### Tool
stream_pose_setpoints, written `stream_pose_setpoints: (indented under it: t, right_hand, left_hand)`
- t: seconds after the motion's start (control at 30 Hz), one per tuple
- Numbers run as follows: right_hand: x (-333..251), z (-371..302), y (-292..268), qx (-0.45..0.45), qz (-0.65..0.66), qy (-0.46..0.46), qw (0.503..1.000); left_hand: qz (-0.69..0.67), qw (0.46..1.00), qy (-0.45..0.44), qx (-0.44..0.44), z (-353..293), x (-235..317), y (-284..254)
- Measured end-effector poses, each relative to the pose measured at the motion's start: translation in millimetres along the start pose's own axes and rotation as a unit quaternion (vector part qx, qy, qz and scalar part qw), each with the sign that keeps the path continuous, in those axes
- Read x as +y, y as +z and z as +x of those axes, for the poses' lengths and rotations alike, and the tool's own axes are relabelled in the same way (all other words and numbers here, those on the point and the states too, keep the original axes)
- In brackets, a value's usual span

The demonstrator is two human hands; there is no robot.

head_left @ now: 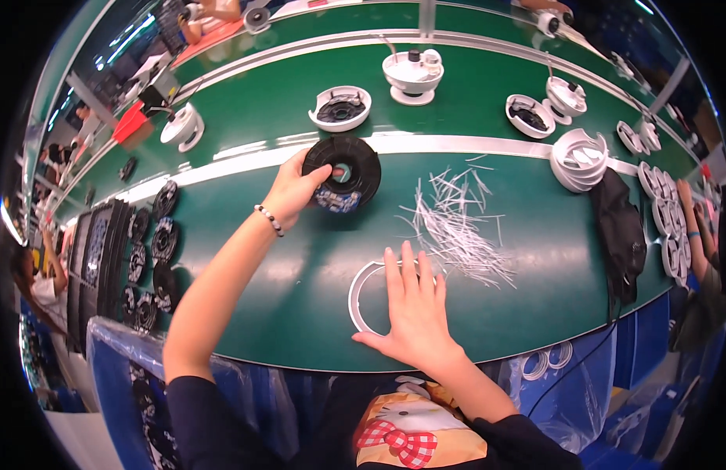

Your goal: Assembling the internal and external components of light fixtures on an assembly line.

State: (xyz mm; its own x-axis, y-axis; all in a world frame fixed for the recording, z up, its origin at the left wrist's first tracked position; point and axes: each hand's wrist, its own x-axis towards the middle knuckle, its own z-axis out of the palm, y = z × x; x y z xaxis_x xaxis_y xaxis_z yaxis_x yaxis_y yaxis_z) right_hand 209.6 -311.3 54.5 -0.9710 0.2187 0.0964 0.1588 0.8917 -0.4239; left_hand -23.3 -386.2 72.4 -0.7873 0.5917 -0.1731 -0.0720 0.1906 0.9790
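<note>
My left hand [294, 190] grips a round black plastic housing [361, 160] by its left side, thumb over the face near the centre hole. Small electronic parts and wires show at the housing's lower edge. It is held above the green table. Nearer to me, my right hand [414, 313] lies flat with fingers spread over a white ring [358, 296]. The hand hides the ring's right part, and its fingertips reach the far rim. Just beyond that hand is a loose heap of thin white strips [457, 223].
Several black round units [166, 239] sit at the left beside black trays [101, 247]. White rings are stacked [580, 160] at the right, by a black bag [617, 227] and more white rings [667, 207]. Beyond the white rail, white bowl-shaped assemblies [412, 74] stand on the green surface.
</note>
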Motion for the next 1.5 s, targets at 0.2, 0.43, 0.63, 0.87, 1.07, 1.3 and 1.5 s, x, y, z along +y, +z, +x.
stream_pose_setpoints:
  t: [0.2,0.43,0.63,0.87,1.07,1.3,1.5]
  right_hand:
    - [2.8,2.8,1.0,-0.038,-0.003,-0.009,0.999]
    - [30.5,34.0,-7.9,0.231,0.284,-0.047,0.929]
    - [29.0,75.6,5.2,0.139,0.557,0.032,0.818]
    - [34.8,74.0,22.4,0.123,0.426,-0.061,0.894]
    - [23.5,71.8,17.2,0.155,0.32,-0.102,0.929]
    - [15.9,69.3,19.9,0.166,0.254,-0.101,0.947]
    - [15.1,73.0,19.5,0.166,0.223,-0.137,0.951]
  left_hand:
    - [-0.25,0.942,0.208,0.078,6.8,-35.9,32.1]
    - [-0.39,0.912,0.131,-0.005,-39.6,-62.1,40.6]
    - [-0.341,0.924,0.04,-0.17,-65.9,-64.7,55.0]
    - [-0.413,0.848,-0.01,-0.33,-54.3,-64.5,15.8]
    - [-0.522,0.83,-0.101,-0.171,-52.6,-60.1,29.4]
    - [-0.499,0.855,-0.067,-0.125,-54.2,-63.9,39.4]
    - [-0.503,0.851,-0.07,-0.134,-56.4,-57.4,35.4]
